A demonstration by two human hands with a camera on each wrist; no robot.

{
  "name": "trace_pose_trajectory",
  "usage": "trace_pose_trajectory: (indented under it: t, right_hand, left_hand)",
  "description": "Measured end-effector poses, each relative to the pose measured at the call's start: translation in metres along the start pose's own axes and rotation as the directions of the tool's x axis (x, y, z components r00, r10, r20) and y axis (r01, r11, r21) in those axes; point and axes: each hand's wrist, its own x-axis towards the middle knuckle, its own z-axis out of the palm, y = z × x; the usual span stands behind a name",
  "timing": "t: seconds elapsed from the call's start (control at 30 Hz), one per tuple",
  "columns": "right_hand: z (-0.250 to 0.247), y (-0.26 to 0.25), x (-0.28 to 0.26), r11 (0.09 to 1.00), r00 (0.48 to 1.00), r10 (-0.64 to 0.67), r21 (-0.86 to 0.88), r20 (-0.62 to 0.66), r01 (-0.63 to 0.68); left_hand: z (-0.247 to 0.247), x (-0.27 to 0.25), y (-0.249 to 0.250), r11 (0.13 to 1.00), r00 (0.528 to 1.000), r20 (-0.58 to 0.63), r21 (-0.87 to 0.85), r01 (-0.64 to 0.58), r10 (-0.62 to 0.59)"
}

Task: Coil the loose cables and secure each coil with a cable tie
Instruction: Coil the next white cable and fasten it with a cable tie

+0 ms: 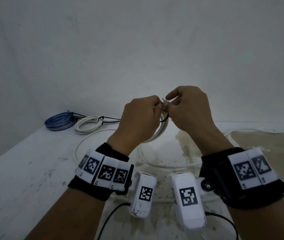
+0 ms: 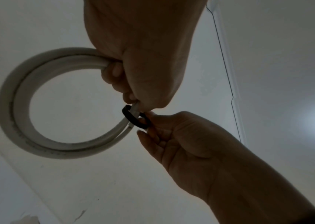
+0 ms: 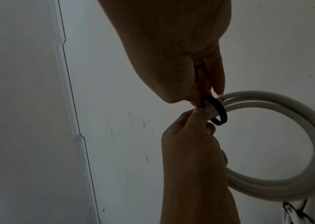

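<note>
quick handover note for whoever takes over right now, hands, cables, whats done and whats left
Left hand: grips the white coil held up above the table.
Right hand: pinches the black cable tie, looped loosely round the coil, not yet tight.
Done: blue coil and a second white coil lie tied at the back left of the table.
Left: tighten this tie, set the coil down, then coil and tie the loose white cable still on the table.
</note>
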Motion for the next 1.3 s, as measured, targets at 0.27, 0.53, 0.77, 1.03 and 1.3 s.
trace_pose_trajectory:
  t: [0.27, 0.53, 0.77, 1.03, 1.3]
  right_hand:
    - [-0.013, -0.003, -0.005, 0.855, 0.948, 0.239, 0.418, 0.208, -0.307]
    - [-0.021, -0.003, 0.003, 0.671, 0.884, 0.395, 0.578, 0.251, -0.464]
    - [-0.025, 0.005, 0.008, 0.586, 0.874, 0.422, 0.664, 0.239, -0.464]
    - [-0.021, 0.006, 0.009, 0.946, 0.993, 0.065, 0.312, 0.095, -0.092]
    - [-0.017, 0.012, 0.013, 0.998, 0.998, -0.058, 0.013, -0.028, 0.059]
  left_hand:
    - [-0.002, 0.005, -0.003, 0.974, 0.997, 0.066, -0.217, 0.063, -0.050]
    - [-0.007, 0.002, 0.008, 0.906, 0.979, 0.204, -0.412, 0.097, -0.012]
    - [-0.003, -0.001, 0.018, 0.822, 0.950, 0.303, -0.519, 0.234, -0.079]
    - [-0.007, 0.001, 0.021, 0.576, 0.866, 0.413, -0.650, 0.496, -0.281]
    - [-0.006, -0.001, 0.030, 0.533, 0.840, 0.458, -0.652, 0.539, -0.291]
